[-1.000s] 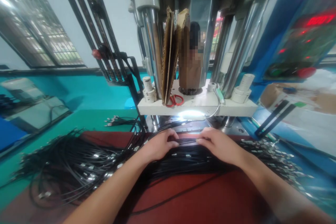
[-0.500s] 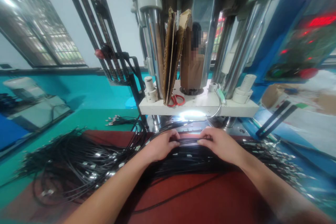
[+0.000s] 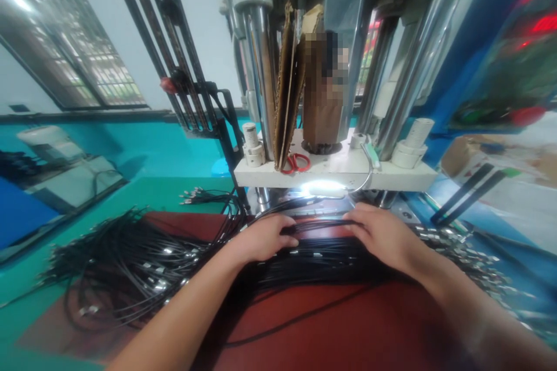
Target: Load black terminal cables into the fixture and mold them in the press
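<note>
Several thin black cables [image 3: 319, 224] run between my two hands, in front of the press opening. My left hand [image 3: 270, 236] is closed round their left part, thumb and fingers nearly together. Farther right, my right hand [image 3: 375, 229] pinches the same cables, its fingertips pressed on them. Beneath both hands lies a thick bundle of black cables [image 3: 311, 266], spread across a red-brown board [image 3: 304, 324]. Metal ends show at both sides of the bundle. Part of the held cables is hidden behind my fingers.
A press with a white plate [image 3: 270, 178] and steel columns stands ahead, a bright lamp [image 3: 324, 188] under the plate. Red-handled scissors [image 3: 298, 163] and cardboard pieces [image 3: 285, 93] rest on it. Loose cables [image 3: 126, 261] spread left. A control panel [image 3: 517, 64] stands right.
My right hand has moved right along the cables, widening the gap between my hands. The left hand has shifted only slightly. The whole view has moved a little.
</note>
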`<state>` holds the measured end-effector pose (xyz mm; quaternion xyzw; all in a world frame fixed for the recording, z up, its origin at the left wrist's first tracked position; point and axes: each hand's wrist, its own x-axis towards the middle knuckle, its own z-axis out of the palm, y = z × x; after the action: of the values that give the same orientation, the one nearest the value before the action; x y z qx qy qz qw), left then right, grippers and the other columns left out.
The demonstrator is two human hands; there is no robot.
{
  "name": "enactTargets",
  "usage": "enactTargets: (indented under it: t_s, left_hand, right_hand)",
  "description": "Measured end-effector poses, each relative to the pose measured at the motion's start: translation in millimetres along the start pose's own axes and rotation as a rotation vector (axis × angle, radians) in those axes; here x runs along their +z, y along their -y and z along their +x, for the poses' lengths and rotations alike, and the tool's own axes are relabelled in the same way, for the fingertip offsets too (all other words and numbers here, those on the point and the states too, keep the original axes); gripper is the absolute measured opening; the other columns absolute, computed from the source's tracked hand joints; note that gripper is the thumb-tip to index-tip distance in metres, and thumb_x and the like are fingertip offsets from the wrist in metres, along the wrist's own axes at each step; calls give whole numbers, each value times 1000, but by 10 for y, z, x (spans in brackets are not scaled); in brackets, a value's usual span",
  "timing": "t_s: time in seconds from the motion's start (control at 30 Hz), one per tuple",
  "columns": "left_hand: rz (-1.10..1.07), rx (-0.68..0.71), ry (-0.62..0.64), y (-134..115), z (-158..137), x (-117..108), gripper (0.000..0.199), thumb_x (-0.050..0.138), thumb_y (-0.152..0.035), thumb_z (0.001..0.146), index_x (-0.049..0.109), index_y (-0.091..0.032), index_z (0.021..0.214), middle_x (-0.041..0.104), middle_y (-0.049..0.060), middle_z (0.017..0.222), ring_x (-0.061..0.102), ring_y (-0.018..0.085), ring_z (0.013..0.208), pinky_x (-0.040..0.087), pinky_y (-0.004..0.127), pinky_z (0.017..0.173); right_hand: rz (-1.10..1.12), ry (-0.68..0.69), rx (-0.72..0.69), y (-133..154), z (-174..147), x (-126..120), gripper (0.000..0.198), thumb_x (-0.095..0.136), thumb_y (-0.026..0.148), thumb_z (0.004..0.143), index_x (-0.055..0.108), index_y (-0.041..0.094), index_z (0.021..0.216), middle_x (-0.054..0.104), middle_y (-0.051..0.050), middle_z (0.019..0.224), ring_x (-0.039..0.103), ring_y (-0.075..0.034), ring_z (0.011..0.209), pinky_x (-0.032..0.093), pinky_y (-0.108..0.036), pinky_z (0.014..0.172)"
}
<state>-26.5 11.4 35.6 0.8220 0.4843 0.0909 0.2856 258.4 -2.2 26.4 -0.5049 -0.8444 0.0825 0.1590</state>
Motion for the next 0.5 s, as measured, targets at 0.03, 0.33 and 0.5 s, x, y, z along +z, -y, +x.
enactTargets:
  t_s: [0.03,0.33,0.5]
  left_hand:
    - [18,-11,3,-4,-2,4,23,63,-36,81,69,-21,98,70,7,101,62,26,97,46,32,83]
    - [56,-27,-26,-12,20,62,17,63,-32,79,69,-22,91,70,5,96,62,25,98,46,31,83]
    - [37,19,5,-11,24,43,12,62,-30,80,68,-22,86,70,3,91,63,22,89,45,29,76]
  right_hand:
    - [-1,-3,-3,6,-1,0,27,46,18,91,69,19,107,66,-8,97,61,-24,93,45,-34,83]
    - [103,59,21,52,1,1,23,49,28,95,71,23,95,66,-6,89,61,-24,85,45,-33,78]
    - [149,73,26,51,-3,2,24,51,34,94,73,24,92,68,-6,86,62,-24,81,45,-33,77]
